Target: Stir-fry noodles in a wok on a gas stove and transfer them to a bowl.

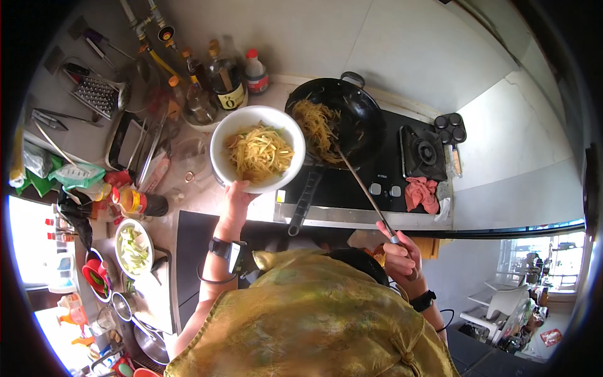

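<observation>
My left hand (237, 202) grips the near rim of a white bowl (218, 151), raised beside the wok's left edge. Shredded potato (261, 153), or a similar yellow shredded food, fills much of the bowl. In my right hand (403, 257) is the handle of a long metal cooking utensil (362, 186). Its far end dips into the black wok (365, 120) and is hidden among more of the yellow shreds (315, 122), heaped on the wok's left side. The wok sits on the hob's left side, its long handle (306, 200) pointing toward me.
Sauce bottles (228, 80) stand against the wall behind the bowl. On the black hob (348, 193), the right burner (425, 153) has a pink cloth (421, 194) in front of it. To the left are a bowl of cut green vegetables (133, 249) and a sauce bottle (141, 201) on its side.
</observation>
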The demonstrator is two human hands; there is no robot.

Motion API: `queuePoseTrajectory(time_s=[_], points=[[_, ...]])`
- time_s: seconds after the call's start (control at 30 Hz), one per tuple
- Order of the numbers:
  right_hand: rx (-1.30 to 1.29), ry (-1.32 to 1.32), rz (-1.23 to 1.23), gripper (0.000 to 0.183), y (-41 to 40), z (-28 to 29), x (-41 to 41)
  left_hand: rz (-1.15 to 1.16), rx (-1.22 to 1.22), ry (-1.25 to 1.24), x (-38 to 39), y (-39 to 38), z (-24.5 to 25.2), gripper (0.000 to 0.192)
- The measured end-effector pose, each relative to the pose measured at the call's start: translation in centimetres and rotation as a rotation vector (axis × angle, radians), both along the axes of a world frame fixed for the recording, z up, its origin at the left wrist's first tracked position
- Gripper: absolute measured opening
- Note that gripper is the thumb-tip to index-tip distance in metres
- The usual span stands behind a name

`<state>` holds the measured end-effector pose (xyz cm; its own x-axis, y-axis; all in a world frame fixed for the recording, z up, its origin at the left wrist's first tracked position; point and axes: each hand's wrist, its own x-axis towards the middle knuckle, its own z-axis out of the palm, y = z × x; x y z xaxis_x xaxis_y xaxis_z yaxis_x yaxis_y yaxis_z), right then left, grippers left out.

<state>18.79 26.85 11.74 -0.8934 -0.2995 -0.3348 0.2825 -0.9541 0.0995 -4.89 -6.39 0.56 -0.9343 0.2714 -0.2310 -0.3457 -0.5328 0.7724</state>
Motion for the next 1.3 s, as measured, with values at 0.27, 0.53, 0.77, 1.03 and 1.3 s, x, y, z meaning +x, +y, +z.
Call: queuePoseTrajectory(time_s=[0.27, 0.53, 0.77, 1.03, 1.3], points=[[0.083, 0.061, -0.058, 0.049, 0.8, 3.5, 1.1, -0.031, 0.042, 0.067, -0.1, 2.7, 2.1, 0.048], [0.335, 0.125, -0.023, 0.051, 0.2, 8.4, 3.2, -0.121, 0.047, 0.070, -1.8, 6.0, 0.8, 0.052], [1.502, -0.014, 0.331, 0.043, -2.0, 9.5, 3.2, -0.213, 0.104, 0.050, -3.0, 8.7, 0.7, 0.057], [1.904, 0.139, 0.335, 0.050, -0.1, 6.8, 4.6, -0.274, 0.129, 0.022, -3.5, 9.0, -0.5, 0.057], [1.985, -0.019, 0.364, 0.047, 3.2, 6.6, 1.0, -0.191, 0.175, -0.005, -2.1, 4.5, -2.0, 0.064]])
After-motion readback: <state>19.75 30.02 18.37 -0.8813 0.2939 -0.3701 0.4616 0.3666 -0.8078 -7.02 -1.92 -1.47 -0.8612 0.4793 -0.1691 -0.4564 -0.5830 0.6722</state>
